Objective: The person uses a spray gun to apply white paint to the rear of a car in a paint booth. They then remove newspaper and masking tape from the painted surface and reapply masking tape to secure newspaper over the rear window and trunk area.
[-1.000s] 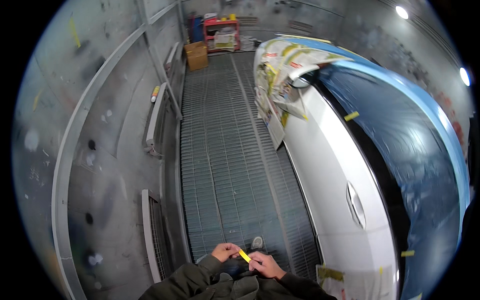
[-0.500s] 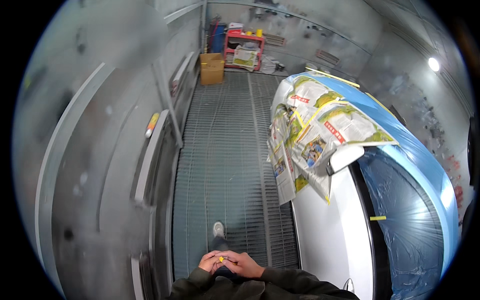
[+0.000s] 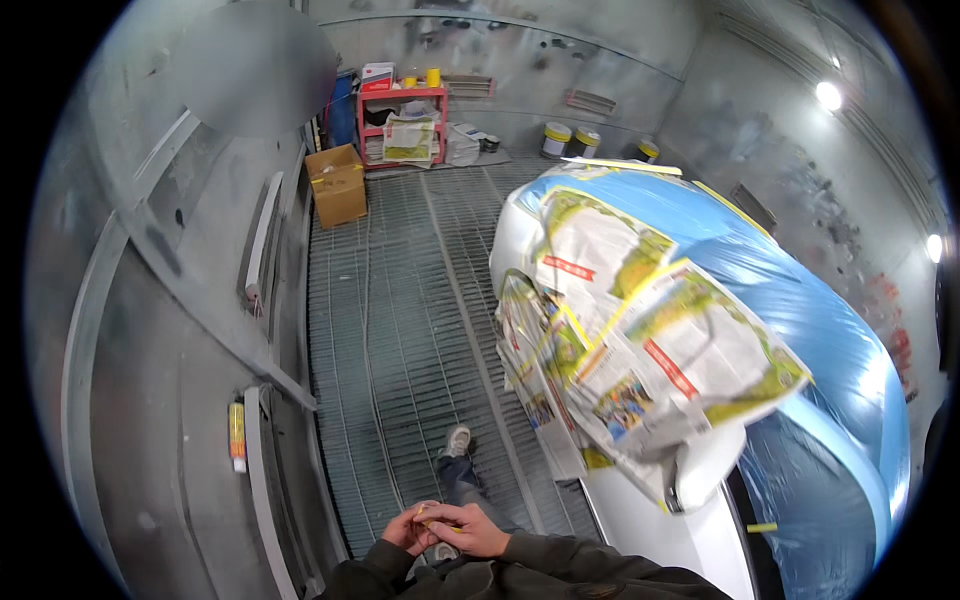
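Note:
My left hand (image 3: 406, 530) and my right hand (image 3: 474, 531) meet low in front of my body, fingers curled and touching. A thin yellow strip (image 3: 457, 530) shows at the right hand's fingers; it is too small to name, and the left hand's grip is partly hidden. To the right stands a white car (image 3: 655, 535). Sheets of newspaper (image 3: 625, 240) cover its front, fixed with yellow tape. Blue plastic film (image 3: 830, 330) covers the roof and the side window. A white door mirror (image 3: 708, 468) sticks out under the paper's edge.
I stand on a ribbed grating floor (image 3: 400, 330). Along the left wall are metal ledges (image 3: 262, 500) and a yellow-orange can (image 3: 237, 436). Farther off are a cardboard box (image 3: 338, 190), a red shelf cart (image 3: 403, 94) and several paint buckets (image 3: 556, 140).
My view has moved forward along the car, so the mirror and papered front are closer. My hands stay together, and less yellow shows between them. The paint buckets have come into view.

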Motion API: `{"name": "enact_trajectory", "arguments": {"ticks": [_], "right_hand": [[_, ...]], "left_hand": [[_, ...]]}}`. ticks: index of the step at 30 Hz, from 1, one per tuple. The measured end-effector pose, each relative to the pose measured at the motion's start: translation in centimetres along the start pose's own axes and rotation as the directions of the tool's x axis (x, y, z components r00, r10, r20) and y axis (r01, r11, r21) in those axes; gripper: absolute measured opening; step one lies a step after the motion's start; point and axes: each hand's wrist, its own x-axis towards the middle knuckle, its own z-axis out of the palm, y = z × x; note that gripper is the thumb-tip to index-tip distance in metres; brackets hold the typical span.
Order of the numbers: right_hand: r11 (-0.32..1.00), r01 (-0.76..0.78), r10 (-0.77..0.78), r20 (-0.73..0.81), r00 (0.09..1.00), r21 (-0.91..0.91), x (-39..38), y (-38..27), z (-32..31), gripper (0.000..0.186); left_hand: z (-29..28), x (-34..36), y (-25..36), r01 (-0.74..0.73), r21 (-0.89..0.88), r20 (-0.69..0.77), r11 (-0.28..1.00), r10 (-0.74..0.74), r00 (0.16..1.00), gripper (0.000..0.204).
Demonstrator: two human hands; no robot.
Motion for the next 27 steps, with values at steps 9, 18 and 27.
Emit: {"name": "enact_trajectory", "arguments": {"ticks": [9, 18, 27], "right_hand": [[0.991, -0.043, 0.026, 0.132, 0.991, 0.123, 28.7, -3.0, -14.0, 0.020], [0.994, -0.066, 0.065, 0.010, 0.998, 0.082, 55.0, -5.0, -23.6, 0.023], [0.953, -0.302, 0.267, -0.412, 0.871, -0.022, 76.4, 2.1, -45.7, 0.022]], "left_hand": [[8.7, 16.9, 22.8, -0.200, -0.219, 0.059, 0.955, 0.217, 0.974, 0.021], [8.3, 35.5, 41.4, -0.137, 0.365, -0.233, 0.921, 0.233, 0.944, 0.028], [3.5, 52.7, 71.1, -0.206, 0.344, -0.336, 0.916, 0.325, 0.884, 0.026]]}}
